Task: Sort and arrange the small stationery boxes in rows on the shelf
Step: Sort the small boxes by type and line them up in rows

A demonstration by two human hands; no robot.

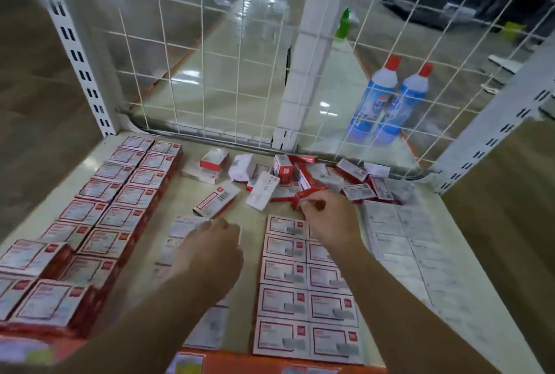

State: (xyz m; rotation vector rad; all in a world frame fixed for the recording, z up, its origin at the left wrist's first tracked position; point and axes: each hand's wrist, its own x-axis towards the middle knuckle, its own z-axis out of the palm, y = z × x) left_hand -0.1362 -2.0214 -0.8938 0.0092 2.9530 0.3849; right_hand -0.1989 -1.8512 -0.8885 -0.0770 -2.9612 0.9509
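The right hand [327, 217] pinches a small red box [309, 195] at the near edge of a loose pile of boxes [300, 175]. The left hand [210, 250], fingers curled, rests on a white box [187, 226] heading a blurred row. Between the hands lie two neat rows of boxes [303, 286]. Left of the left hand, stacked rows [114, 202] fill the shelf [252, 214].

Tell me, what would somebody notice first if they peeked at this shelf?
Probably the neat rows of red-and-white boxes on the shelf's left, and the jumbled pile of boxes at the back by the wire grid. Then the two hands: the right hand pinching a box at the pile's edge, the left hand over a middle row. Two blue bottles stand behind the grid.
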